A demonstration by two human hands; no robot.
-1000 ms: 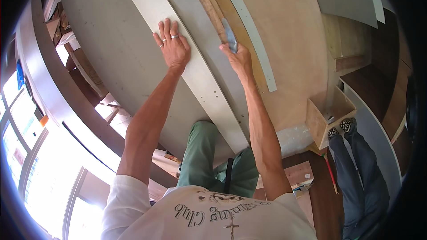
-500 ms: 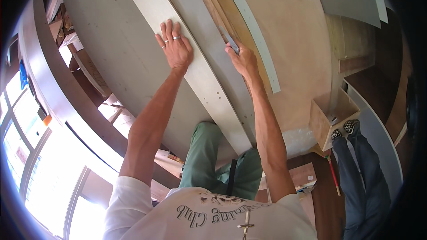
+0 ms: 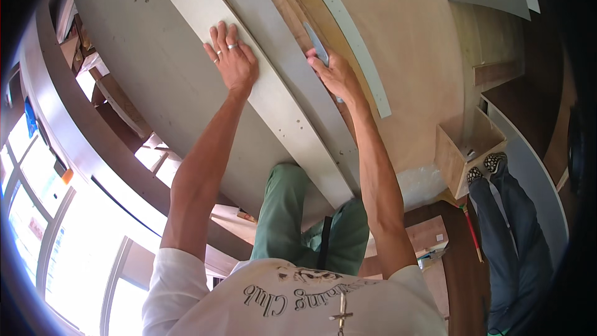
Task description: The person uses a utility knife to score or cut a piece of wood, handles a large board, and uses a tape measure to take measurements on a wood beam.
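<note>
My left hand lies flat on a long pale board, its fingers stretched out and slightly spread. The board runs from the upper left down toward my legs, on top of a wide grey panel. My right hand is closed around a narrow, flat grey metal tool, much like a file or a knife; its exact kind is unclear. Its tip points up and away from me, beside the brown edge of a grey strip next to the pale board. A small end of the tool shows below my palm.
A curved pale green strip lies on the light plywood to the right. Further right are an open wooden box and another person's dark trousers. A red stick lies near them. Bright windows are at left.
My left hand has shifted slightly up and left in the view, along with the boards. My right hand has turned a little, and more of the grey tool now shows.
</note>
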